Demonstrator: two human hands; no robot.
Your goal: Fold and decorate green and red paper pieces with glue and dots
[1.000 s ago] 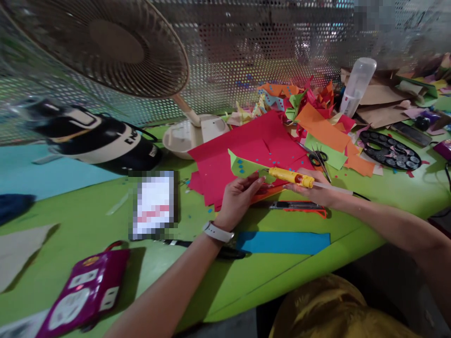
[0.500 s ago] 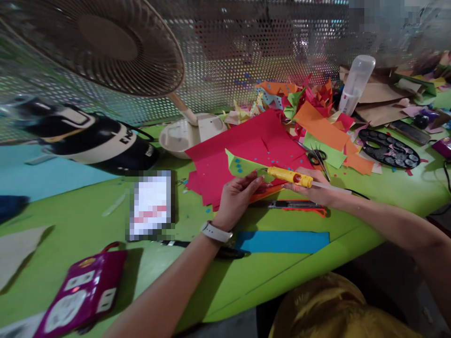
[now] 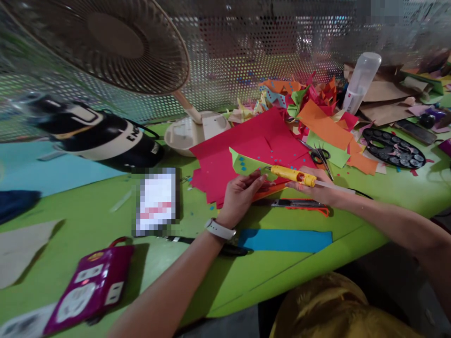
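Note:
My left hand (image 3: pixel 243 192), with a white watch band at the wrist, pinches a light green folded paper (image 3: pixel 248 163) with blue dots. In my right hand (image 3: pixel 313 185) is a yellow hot glue gun (image 3: pixel 293 175), a whitish glue stick (image 3: pixel 334 187) poking out of its back. The gun's nozzle points left and meets the green paper near my left fingertips; exact contact is hard to see. Red paper sheets (image 3: pixel 225 157) lie under both hands. Just nearer to me are an orange-edged utility knife (image 3: pixel 299 203) and a blue paper strip (image 3: pixel 289 240).
Scissors (image 3: pixel 320 155), orange paper (image 3: pixel 322 123) and a black palette (image 3: pixel 393 148) lie to the right. A clear bottle (image 3: pixel 362 82) stands behind. At left are a fan (image 3: pixel 134 42), a black bottle (image 3: pixel 105 138), a blurred-out screen (image 3: pixel 158 199) and a purple power strip (image 3: pixel 93 284) on the green table (image 3: pixel 169 281).
The whole view has shifted slightly, so things sit a little further right. Both hands keep their hold, with the glue gun at the green paper as before.

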